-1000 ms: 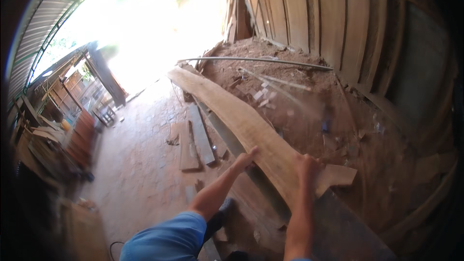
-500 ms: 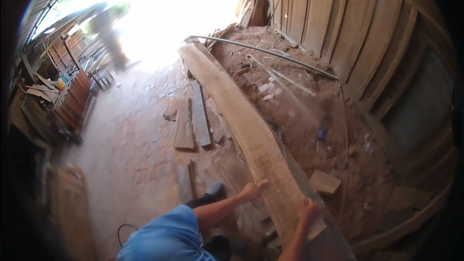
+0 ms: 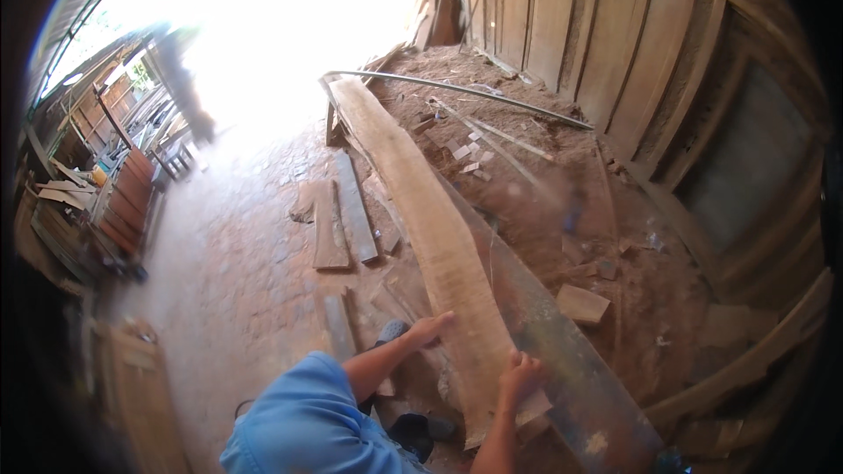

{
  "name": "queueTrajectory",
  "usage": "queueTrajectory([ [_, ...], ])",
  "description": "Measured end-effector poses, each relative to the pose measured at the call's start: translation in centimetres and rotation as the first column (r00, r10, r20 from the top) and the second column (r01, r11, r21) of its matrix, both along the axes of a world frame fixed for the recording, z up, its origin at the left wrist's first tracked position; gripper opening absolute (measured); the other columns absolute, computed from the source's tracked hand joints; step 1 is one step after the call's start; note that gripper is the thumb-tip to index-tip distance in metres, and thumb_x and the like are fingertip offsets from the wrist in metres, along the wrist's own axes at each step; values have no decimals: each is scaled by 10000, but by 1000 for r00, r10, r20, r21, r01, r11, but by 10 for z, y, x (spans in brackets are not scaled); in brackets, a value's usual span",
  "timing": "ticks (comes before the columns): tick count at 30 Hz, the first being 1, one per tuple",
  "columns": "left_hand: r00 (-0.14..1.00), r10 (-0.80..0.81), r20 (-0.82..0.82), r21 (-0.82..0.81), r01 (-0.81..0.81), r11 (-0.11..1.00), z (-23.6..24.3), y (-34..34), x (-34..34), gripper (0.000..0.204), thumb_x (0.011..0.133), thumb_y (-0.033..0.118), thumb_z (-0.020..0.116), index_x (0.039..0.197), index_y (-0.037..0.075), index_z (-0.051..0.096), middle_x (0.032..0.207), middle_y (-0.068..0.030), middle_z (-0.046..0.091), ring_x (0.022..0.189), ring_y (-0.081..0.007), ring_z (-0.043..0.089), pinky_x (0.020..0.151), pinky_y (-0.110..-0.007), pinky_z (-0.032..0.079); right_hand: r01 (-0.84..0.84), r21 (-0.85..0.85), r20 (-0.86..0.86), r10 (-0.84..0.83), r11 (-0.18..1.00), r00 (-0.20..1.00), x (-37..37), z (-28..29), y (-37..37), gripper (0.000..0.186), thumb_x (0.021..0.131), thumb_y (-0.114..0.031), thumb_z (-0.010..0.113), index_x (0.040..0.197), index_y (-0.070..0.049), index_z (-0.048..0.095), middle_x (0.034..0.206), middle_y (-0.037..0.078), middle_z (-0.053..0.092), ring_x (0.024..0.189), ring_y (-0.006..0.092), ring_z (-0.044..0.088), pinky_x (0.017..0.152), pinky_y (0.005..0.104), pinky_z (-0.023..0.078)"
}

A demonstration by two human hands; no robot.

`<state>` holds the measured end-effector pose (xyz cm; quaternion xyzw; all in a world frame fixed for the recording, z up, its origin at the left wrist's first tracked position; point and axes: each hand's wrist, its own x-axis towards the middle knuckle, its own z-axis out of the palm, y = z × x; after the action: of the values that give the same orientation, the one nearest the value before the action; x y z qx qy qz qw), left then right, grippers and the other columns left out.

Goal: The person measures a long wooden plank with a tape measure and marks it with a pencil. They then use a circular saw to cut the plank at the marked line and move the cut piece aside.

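A long pale wooden plank [image 3: 448,241] with wavy edges stretches from near my body toward the bright opening. My left hand [image 3: 432,330] is closed on its left edge, thumb on the upper face and fingers out of sight beneath. At the right edge, closer to the near end, my right hand [image 3: 522,376] is closed round the wood. Beneath and to the right lies a long, flat, stained board [image 3: 580,369], partly covered by the plank.
A thin metal pipe [image 3: 474,90] crosses near the plank's far end. Shorter boards [image 3: 330,226] lie on the brick floor at left. A wood block [image 3: 582,305] and scraps lie on the dirt at right, by a wooden wall [image 3: 606,35]. Stacked timber [image 3: 123,197] stands far left.
The plank has shifted left relative to the stained board, uncovering more of that board. Both hands moved left with it, still gripping. The plank's near end now shows.
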<state>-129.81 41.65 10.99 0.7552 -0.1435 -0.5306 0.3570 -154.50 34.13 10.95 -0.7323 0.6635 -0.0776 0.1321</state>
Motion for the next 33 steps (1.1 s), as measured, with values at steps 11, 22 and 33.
queueTrajectory([
  [11,963,-235,134,35,232,972,-29,26,15,813,891,733,438,1109,-12,682,930,-163,695,765,-258,686,680,-375,544,-45,124,15,43,991,999,-33,11,17,431,912,-449,613,1167,-110,690,1156,117,650,1082,310,616,949,454,446],
  [22,924,-287,254,319,200,926,-101,282,176,329,899,293,594,1092,34,658,859,-130,711,730,-249,711,643,-389,577,-81,170,307,26,982,951,-68,-34,6,456,901,-394,645,1105,13,674,1076,178,687,998,348,647,855,428,497],
  [33,972,213,-100,464,-144,874,-160,362,273,671,856,251,688,1468,145,433,901,-161,720,697,-267,696,621,-384,559,153,347,-130,-115,925,985,7,6,-17,499,934,-421,593,1039,59,685,883,209,689,895,365,668,828,449,495],
])
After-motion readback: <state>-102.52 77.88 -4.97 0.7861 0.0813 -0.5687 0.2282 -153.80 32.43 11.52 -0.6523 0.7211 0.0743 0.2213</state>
